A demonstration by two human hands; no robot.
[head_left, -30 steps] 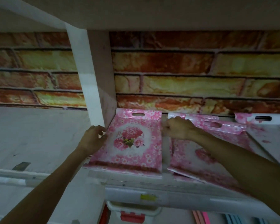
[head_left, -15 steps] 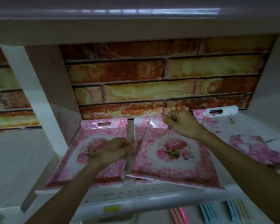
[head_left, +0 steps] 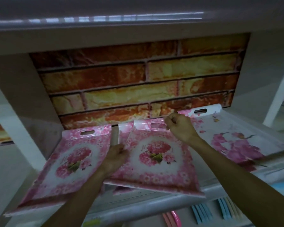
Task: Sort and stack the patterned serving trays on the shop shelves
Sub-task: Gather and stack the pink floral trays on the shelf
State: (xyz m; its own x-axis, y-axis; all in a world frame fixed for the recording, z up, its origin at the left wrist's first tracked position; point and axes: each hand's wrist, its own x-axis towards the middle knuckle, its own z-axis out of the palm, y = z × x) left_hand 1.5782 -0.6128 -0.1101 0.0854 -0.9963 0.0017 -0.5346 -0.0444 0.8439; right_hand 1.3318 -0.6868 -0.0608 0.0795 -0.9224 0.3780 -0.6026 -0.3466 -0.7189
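Both hands grip the middle pink tray (head_left: 156,163) on the shelf (head_left: 154,205): left hand (head_left: 116,158) pinches its left edge, right hand (head_left: 180,128) its far rim. Another tray (head_left: 67,163) lies just left of it.

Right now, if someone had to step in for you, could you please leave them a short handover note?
Left hand: gripping the left edge of the middle pink tray.
Right hand: fingers pinching that tray's far handle corner.
Middle tray sits atop another, not squared up.
Left pink tray lies alone; white orchid tray on the right.
Left: align the stack, merge matching trays.
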